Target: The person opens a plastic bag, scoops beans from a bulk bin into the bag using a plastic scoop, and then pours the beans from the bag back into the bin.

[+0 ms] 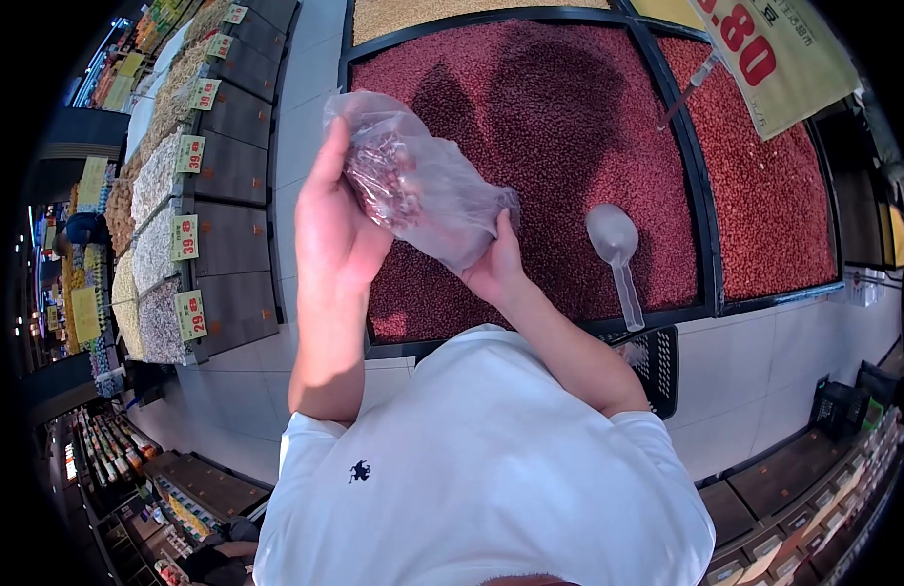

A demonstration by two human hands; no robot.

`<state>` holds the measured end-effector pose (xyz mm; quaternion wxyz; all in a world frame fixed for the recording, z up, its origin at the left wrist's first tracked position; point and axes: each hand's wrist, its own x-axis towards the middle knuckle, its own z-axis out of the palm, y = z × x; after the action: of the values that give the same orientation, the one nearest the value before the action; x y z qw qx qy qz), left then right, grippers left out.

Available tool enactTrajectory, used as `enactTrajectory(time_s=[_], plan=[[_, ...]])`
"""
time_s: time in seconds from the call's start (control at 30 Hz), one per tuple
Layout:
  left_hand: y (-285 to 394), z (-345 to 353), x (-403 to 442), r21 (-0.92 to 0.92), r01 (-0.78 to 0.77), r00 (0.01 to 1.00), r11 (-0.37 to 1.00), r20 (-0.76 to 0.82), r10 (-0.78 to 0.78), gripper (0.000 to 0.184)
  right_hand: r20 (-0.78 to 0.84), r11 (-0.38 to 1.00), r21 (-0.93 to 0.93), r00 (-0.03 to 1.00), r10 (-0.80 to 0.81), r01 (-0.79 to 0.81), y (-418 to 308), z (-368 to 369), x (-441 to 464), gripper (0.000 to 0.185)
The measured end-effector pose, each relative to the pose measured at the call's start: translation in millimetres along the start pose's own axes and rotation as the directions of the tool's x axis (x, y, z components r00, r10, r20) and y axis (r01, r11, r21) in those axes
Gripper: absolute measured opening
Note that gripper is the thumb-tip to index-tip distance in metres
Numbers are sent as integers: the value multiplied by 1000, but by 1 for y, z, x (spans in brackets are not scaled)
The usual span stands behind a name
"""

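A clear plastic bag (428, 195) with dark red beans in its left end hangs tilted over a wide bin of small red beans (550, 127). My left hand (337, 220) holds the filled end, its thumb along the bag's side and its other fingers hidden behind the plastic. At the bag's loose, gathered end, my right hand (498, 266) is closed on the film. A clear plastic scoop (616, 249) lies on the beans to the right, its handle reaching over the bin's front edge.
Brighter red beans or peanuts (764, 186) fill the bin on the right, under a yellow price sign (779, 59). A black basket (655, 366) sits below the front edge. Bins with price tags (184, 236) line the left side across an aisle.
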<state>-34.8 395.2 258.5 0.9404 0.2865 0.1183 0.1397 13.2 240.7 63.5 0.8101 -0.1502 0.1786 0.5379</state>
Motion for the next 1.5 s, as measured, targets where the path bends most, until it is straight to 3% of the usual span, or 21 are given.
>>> enactTrajectory(time_s=[0.2,0.3,0.63,0.93,1.03,1.17,1.27,1.33,1.43,1.5], plan=[[0,1,2,59,-22,999,998,-30,23,39,-90,997,-80,996,-7,0,1,11,-11,80],[-10,22,2,199,-115,955,973,-247,163,35,-118,995,-94,993,1,-12,0,11,-15,79],[-12,27,1,264,-109,959,958,-226,172,43,-99,996,-92,995,-6,-3,1,1,-15,79],[-13,13,3,380,-132,964,916,-167,208,46,-119,983,-138,987,107,-123,-6,-3,-29,81],[-15,12,3,393,-137,959,909,-177,221,46,-164,952,-259,979,123,-163,-11,-3,-41,77],[-16,12,3,425,-150,958,892,-159,237,47,-219,759,-599,964,151,-255,-26,3,-62,68],[-18,14,1,449,-154,960,880,-142,240,47,-110,535,-841,993,-32,-76,-39,25,-77,69],[-20,14,-1,462,-150,961,874,-140,239,47,-43,433,-900,982,-183,42,-49,37,-77,64],[-21,14,-3,482,-143,962,865,-137,236,47,208,360,-880,932,-296,311,-67,61,-78,60],[-23,18,-5,507,-142,961,850,-135,240,47,423,236,-812,818,-390,533,-77,77,-71,66]])
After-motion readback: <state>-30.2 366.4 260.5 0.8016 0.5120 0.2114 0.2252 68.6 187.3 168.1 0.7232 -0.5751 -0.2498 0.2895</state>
